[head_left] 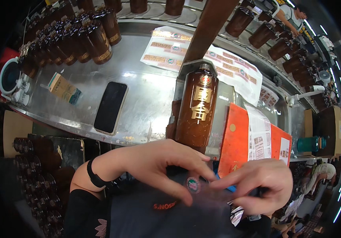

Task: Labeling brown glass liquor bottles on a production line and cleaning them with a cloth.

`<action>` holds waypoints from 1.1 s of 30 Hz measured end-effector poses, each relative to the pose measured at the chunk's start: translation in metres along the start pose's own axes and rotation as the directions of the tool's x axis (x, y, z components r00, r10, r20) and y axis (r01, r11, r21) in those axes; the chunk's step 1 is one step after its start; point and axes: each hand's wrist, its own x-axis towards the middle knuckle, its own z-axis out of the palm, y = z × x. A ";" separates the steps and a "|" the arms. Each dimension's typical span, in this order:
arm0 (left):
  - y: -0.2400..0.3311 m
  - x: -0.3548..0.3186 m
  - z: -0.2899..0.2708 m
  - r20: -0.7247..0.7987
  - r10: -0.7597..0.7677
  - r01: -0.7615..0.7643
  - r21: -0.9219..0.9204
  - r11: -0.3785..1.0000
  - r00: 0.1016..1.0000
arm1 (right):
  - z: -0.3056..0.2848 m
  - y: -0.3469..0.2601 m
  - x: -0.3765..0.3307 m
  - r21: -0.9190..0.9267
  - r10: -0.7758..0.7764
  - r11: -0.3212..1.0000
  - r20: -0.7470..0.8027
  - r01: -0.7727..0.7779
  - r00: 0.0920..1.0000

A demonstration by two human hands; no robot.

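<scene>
A small clear label with a round green and pink emblem [193, 185] shows over the dark apron, between my two hands. My left hand [160, 160] has its thumb and index finger spread on either side of the emblem. My right hand [263, 184] is blurred by motion; its curled fingers seem to grip the label's right end, though the fingertips are partly smeared. Just beyond my hands, a brown glass bottle [196, 115] with large gold characters lies on the metal bench [146, 103], its neck pointing away from me.
Label sheets [166, 47] lie behind the bottle by a brown post [208, 29]. Right of it is an orange-red folder [236, 135] with papers. A phone [111, 107] and a carton [64, 88] lie left. Several brown bottles [95, 41] stand behind; a conveyor carries more.
</scene>
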 end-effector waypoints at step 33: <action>-0.056 -0.022 -0.034 -0.632 -0.410 0.291 -0.289 0.912 0.657 | 0.015 0.136 -0.009 0.609 0.606 0.755 -0.508 -0.242 0.612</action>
